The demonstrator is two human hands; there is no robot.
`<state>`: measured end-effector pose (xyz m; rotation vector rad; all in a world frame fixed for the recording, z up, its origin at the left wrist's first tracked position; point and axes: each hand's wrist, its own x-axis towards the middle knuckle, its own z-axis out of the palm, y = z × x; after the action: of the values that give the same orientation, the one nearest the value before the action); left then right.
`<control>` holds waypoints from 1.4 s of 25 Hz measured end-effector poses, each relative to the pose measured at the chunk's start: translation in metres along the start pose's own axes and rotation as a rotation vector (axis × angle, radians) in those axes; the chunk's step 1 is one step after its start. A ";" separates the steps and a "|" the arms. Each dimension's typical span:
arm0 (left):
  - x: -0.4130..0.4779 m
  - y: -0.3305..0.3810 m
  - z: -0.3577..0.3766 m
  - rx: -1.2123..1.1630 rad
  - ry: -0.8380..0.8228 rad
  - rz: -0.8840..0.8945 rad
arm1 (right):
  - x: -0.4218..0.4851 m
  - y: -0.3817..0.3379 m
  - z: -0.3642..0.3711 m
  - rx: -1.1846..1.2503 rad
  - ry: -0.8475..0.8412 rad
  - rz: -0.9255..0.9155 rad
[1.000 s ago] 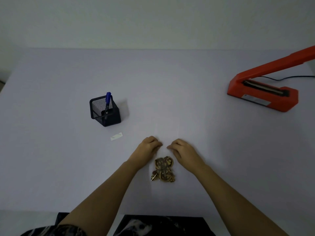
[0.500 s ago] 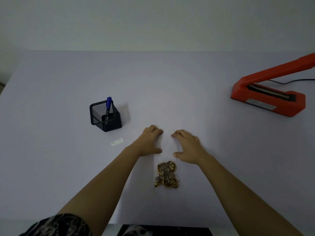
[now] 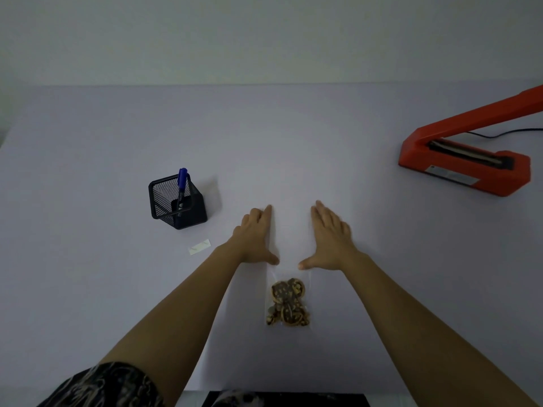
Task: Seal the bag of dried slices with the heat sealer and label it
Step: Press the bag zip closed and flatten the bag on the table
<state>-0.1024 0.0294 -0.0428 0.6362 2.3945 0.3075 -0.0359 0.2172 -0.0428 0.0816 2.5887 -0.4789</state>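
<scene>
A clear plastic bag (image 3: 289, 245) lies flat on the white table, with brown dried slices (image 3: 288, 302) gathered in its near end. My left hand (image 3: 255, 236) lies flat along the bag's left edge, fingers straight and pointing away from me. My right hand (image 3: 329, 235) lies flat along the right edge in the same way. Both thumbs point inward just above the slices. The orange heat sealer (image 3: 467, 163) stands at the far right with its arm raised. A small white label (image 3: 199, 247) lies left of my left forearm.
A black mesh pen holder (image 3: 176, 202) with a blue marker (image 3: 182, 183) stands at the left, behind the label. The sealer's black cable (image 3: 505, 132) runs off to the right. The table's near edge (image 3: 188, 392) is just in front of my body.
Both hands have slid away from me along the bag, and their fingers have straightened from curled to flat. The hands have also spread apart toward the bag's two side edges.
</scene>
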 end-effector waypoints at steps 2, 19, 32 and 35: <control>-0.005 -0.001 0.000 -0.018 0.061 0.062 | -0.007 0.001 0.002 0.021 0.077 -0.050; -0.002 0.000 -0.001 0.033 -0.055 0.270 | -0.011 -0.002 0.008 0.049 0.080 -0.220; 0.013 0.005 -0.007 0.035 0.033 0.178 | 0.005 -0.011 -0.007 -0.050 -0.031 -0.098; 0.012 0.004 -0.006 0.082 0.065 0.162 | 0.007 -0.010 -0.007 -0.056 -0.035 -0.086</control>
<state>-0.1127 0.0387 -0.0429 0.8730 2.4317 0.3034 -0.0464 0.2105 -0.0372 -0.0570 2.5771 -0.4341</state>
